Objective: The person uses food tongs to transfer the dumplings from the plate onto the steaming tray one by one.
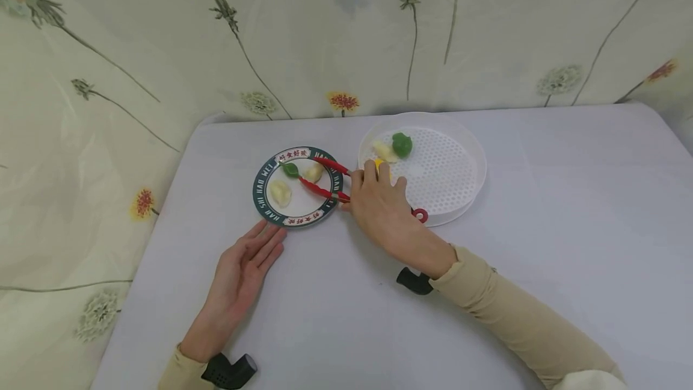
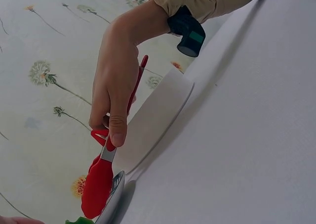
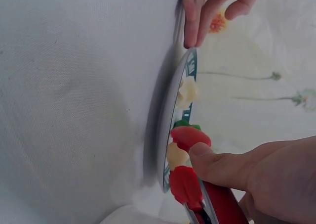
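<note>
My right hand (image 1: pixel 379 209) grips a pair of red tongs (image 1: pixel 318 189), thumb on one side and fingers on the other. Their two red tips stand apart over the plate (image 1: pixel 260 198), which has a dark green rim with white lettering. One pale dumpling-like piece (image 1: pixel 313 173) lies between the tips, with a second pale piece (image 1: pixel 280 193) to its left. A small green piece (image 1: pixel 290 170) is close to the nearer tip. Palm turned up and fingers straight, my left hand (image 1: pixel 240 275) has its fingertips right at the plate's near rim.
Right of the plate stands a round white tray with a perforated bottom (image 1: pixel 438 167). In it are a green piece (image 1: pixel 402 145), a pale piece (image 1: pixel 384 151) and a yellow piece (image 1: pixel 379 164) partly hidden by my fingers. A flowered cloth (image 1: pixel 346 47) hangs behind the white table (image 1: pixel 568 209).
</note>
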`<state>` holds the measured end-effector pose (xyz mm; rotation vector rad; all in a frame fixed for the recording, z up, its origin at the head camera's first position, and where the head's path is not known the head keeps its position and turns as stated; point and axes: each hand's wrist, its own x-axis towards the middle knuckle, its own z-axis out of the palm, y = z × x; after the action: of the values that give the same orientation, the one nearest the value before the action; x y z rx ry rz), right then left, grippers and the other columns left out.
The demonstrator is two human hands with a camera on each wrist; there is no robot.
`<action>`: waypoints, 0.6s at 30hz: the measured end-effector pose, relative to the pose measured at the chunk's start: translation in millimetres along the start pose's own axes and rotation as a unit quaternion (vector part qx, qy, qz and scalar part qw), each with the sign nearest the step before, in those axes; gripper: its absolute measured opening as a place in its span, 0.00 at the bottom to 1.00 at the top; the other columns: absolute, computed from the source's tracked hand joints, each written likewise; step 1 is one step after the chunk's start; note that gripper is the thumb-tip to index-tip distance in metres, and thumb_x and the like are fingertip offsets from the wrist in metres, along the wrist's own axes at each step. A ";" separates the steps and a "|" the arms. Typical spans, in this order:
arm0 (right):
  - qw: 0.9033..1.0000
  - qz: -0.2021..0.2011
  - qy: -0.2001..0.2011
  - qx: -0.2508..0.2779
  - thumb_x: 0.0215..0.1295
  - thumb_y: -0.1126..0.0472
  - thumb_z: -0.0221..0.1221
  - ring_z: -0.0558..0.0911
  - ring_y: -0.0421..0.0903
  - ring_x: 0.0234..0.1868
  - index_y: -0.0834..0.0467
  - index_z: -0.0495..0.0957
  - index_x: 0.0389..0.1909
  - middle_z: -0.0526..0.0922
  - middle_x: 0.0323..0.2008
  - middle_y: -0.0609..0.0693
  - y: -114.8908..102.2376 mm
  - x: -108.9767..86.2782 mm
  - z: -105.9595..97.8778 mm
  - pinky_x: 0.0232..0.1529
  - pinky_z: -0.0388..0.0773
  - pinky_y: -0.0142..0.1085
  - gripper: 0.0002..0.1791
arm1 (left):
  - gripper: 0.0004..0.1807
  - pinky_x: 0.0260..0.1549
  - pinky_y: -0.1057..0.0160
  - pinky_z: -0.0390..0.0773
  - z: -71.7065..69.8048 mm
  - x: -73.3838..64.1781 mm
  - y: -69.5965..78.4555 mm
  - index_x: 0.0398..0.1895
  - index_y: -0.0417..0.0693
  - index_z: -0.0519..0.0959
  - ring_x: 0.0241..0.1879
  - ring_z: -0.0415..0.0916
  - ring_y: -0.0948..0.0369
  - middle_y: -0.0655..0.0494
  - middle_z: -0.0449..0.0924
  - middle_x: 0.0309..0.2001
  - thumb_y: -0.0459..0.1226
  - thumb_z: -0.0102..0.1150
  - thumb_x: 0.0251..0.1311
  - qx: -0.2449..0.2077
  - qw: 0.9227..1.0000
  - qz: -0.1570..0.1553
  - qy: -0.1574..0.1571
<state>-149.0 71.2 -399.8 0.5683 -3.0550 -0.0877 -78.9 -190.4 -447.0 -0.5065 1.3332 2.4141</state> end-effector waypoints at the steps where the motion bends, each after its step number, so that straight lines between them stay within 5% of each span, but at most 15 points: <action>1: 1.000 -0.001 0.000 -0.002 0.75 0.41 0.63 0.76 0.61 0.52 0.71 0.75 0.65 0.76 0.50 0.64 0.1 -0.6 -0.6 0.46 0.91 0.57 0.37 | 0.31 0.82 0.62 0.69 -0.1 0.1 -0.2 0.88 0.47 0.51 0.83 0.64 0.56 0.49 0.61 0.83 0.37 0.34 0.87 0.001 1.000 0.001 0.000; 18: 0.999 0.010 0.038 -0.002 0.74 0.41 0.65 0.74 0.59 0.46 0.73 0.76 0.61 0.76 0.45 0.64 14.1 -18.5 -18.7 0.35 0.87 0.52 0.37 | 0.31 0.83 0.63 0.67 1.2 -0.8 -1.3 0.88 0.47 0.50 0.83 0.63 0.56 0.48 0.60 0.83 0.37 0.34 0.87 0.004 1.000 0.005 0.004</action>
<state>-136.0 90.1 -380.8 0.5291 -2.9847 -0.0701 -77.8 -188.8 -447.0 -0.5085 1.3524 2.4164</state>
